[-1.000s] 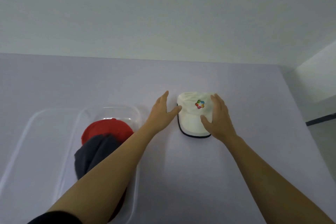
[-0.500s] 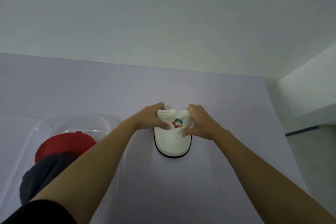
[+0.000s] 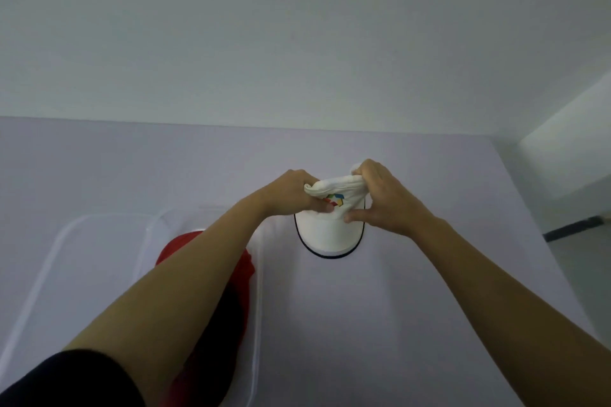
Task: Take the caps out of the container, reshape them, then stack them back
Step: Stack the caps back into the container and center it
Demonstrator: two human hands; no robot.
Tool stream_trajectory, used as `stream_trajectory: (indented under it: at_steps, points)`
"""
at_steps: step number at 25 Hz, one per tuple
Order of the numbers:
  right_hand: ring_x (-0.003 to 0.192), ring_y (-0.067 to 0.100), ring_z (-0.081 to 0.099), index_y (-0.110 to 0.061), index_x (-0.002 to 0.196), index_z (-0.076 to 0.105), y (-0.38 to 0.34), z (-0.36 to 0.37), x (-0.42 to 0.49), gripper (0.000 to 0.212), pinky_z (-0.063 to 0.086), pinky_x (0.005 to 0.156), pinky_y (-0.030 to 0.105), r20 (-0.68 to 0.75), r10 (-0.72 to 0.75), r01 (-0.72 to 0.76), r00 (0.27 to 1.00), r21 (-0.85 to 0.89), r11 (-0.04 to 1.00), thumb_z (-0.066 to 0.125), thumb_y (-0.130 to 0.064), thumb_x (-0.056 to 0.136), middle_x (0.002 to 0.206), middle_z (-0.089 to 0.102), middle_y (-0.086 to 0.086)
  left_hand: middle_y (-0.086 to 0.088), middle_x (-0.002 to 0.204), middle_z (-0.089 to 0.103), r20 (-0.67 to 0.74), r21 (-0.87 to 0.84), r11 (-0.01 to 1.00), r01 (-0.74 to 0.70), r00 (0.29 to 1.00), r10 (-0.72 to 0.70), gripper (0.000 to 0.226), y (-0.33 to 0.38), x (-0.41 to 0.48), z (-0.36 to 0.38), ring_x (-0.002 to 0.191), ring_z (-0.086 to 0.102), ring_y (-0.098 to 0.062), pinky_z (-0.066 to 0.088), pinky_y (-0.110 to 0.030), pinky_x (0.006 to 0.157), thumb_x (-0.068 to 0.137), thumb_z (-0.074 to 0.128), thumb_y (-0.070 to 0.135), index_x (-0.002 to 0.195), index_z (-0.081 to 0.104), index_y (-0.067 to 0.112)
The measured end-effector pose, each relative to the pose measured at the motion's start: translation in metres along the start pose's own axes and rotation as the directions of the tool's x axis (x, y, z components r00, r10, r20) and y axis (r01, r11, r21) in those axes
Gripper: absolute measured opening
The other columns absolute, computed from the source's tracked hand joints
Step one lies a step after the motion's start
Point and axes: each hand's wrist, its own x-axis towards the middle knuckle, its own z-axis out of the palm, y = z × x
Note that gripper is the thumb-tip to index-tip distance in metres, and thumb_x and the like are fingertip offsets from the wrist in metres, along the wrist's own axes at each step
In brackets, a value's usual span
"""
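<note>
A white cap (image 3: 330,235) with a dark-edged brim and a coloured logo lies on the pale table (image 3: 413,307), brim toward me. My left hand (image 3: 291,192) grips the crown's left side, my right hand (image 3: 383,198) grips its right side, bunching the fabric up. A clear plastic container (image 3: 256,307) stands at the left. It holds a red cap (image 3: 244,271) and a dark cap (image 3: 228,317), both mostly hidden by my left forearm.
A clear lid or second tray (image 3: 56,248) lies to the left of the container. A grey wall (image 3: 297,43) runs behind the table. The table's right edge (image 3: 542,241) drops to the floor at the far right.
Both hands went from lying flat beside the white cap to closing on its crown and squeezing it together. The view has shifted a little.
</note>
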Motion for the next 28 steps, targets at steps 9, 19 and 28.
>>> stream_trajectory:
  at_steps: [9,19,28]
  points:
    - [0.106,0.015,0.05,-0.009,0.125,0.041,-0.133,0.111,-0.032,0.069,0.046,0.097,0.039,-0.074,0.211,-0.164,0.975,0.403,0.9,0.079,-0.032,0.072,0.117,0.049,0.002,0.001,0.074,0.069,-0.323,-0.024,0.997,-0.068,0.945,0.057,0.009,-0.016,-0.121,-0.136,0.062,0.058,0.004,0.045,-0.012,0.06,0.072,0.08,0.02,0.072,0.072,0.024]
    - [0.145,0.029,0.008,-0.013,0.148,-0.01,-0.187,0.171,0.014,0.145,0.023,0.116,0.046,0.476,0.35,-0.475,0.806,0.17,0.863,0.087,-0.053,0.047,0.157,0.001,0.01,-0.005,0.08,0.072,-0.338,-0.06,0.996,-0.073,0.94,0.049,0.009,-0.073,-0.173,-0.161,0.072,0.059,-0.008,0.046,-0.026,0.069,0.074,0.079,0.017,0.076,0.073,0.024]
    - [0.129,0.016,0.025,-0.022,0.142,0.008,-0.21,0.155,-0.032,0.126,0.032,0.109,0.034,0.264,0.04,-0.094,0.964,0.195,0.976,0.086,-0.053,0.048,0.137,0.02,-0.002,-0.028,0.075,0.057,-0.347,0.05,0.994,-0.094,0.932,0.106,0.039,-0.107,-0.152,-0.155,0.067,0.051,-0.02,0.039,-0.029,0.06,0.071,0.081,0.021,0.075,0.06,-0.011]
